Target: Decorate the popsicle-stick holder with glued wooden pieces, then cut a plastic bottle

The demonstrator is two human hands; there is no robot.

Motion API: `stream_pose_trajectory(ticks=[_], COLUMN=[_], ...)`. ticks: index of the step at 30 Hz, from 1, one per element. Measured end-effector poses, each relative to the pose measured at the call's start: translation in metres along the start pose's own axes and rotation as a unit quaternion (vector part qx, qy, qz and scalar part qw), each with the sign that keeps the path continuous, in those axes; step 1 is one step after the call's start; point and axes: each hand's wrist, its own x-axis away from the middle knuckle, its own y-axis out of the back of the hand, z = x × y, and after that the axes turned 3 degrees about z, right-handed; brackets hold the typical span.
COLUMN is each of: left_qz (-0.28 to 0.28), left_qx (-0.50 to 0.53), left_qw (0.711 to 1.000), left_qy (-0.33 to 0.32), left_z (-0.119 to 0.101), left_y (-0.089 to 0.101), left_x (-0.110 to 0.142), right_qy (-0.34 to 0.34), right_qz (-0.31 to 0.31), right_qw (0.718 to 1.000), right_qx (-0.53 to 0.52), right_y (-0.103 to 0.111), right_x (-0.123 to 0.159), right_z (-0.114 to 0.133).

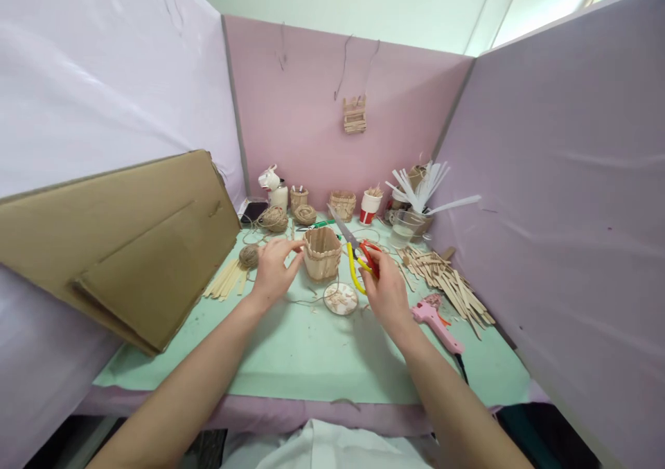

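Observation:
A small basket (322, 255) of pale wooden sticks, with twine round its rim, stands upright in the middle of the table. My left hand (276, 267) is at its left side, thumb and forefinger closing on the upper edge; whether twine is also between the fingertips, I cannot tell. My right hand (387, 290) grips scissors (354, 249) with red and yellow handles. Their blades point up and away, just right of the basket's rim. In front of the basket lies a round white lid (341, 298) with wood scraps on it. Loose twine trails across the table beside it.
Twine balls (273, 219) and flat sticks (224, 280) are on the left, near leaning cardboard (150, 261). A pink glue gun (438, 325) and a stick pile (451, 282) lie right. Another basket (343, 204), a paper cup (370, 206) and glue sticks (420, 186) stand behind.

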Motion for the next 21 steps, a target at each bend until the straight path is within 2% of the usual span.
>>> stream_pose_trajectory(ticks=[2,4,8,13,18,21], left_qz=[0.085,0.165,0.269,0.317,0.313,0.305], left_qx=[0.017,0.025,0.002,-0.014,0.001,0.018], left_qw=[0.996,0.986,0.963,0.948,0.950,0.952], left_qy=[-0.010,-0.018,-0.024,-0.022,-0.021,-0.021], left_z=[0.002,0.006,0.014,0.019,0.019,0.017], left_y=[0.004,0.006,0.008,0.006,0.003,0.000], left_x=[0.014,0.029,0.047,0.049,0.047,0.047], right_qy=[-0.068,-0.121,-0.197,-0.224,-0.242,-0.276], right_qz=[0.040,0.078,0.139,0.243,0.338,0.365], right_qw=[0.991,0.967,0.930,0.902,0.843,0.823], right_qx=[-0.111,-0.208,-0.276,-0.279,-0.342,-0.336], right_y=[0.003,0.009,0.031,0.050,0.045,0.042], right_x=[0.008,0.016,0.034,0.057,0.077,0.086], right_z=[-0.001,0.000,0.009,0.014,0.004,0.003])
